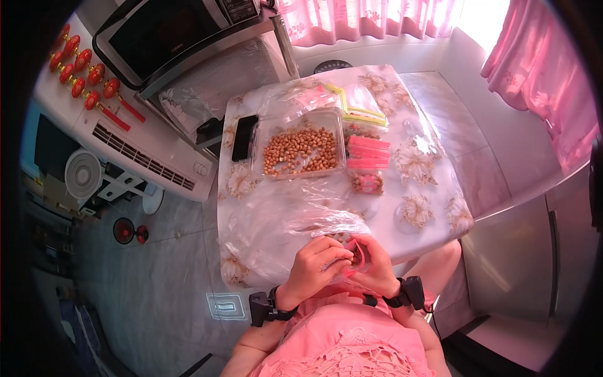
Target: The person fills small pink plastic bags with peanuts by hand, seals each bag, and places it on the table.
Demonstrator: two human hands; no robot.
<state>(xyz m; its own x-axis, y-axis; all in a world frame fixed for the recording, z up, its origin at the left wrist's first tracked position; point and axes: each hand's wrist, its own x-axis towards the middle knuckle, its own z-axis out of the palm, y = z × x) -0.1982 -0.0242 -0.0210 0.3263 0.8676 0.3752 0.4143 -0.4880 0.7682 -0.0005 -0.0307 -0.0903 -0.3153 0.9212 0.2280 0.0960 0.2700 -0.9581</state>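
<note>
Close to the table's near edge, both hands meet at a small pink plastic bag (355,259) with brown nuts showing in its mouth. My right hand (375,267) is closed round the bag's right side. My left hand (316,265) has curled fingers pinched at its left edge, and the fingertips partly hide the opening. Crumpled clear plastic (295,220) spreads just beyond the hands. Farther back, a clear plastic tub (256,164) holds many loose reddish-brown nuts (301,151). To its right lie a filled nut packet (367,183) and flat pink bags (369,151).
A black phone (245,138) lies left of the tub. Yellow-edged packaging (365,116) sits at the back of the flowered table (418,213). A microwave (169,41) on a rack stands back left, and a refrigerator (515,257) is at right.
</note>
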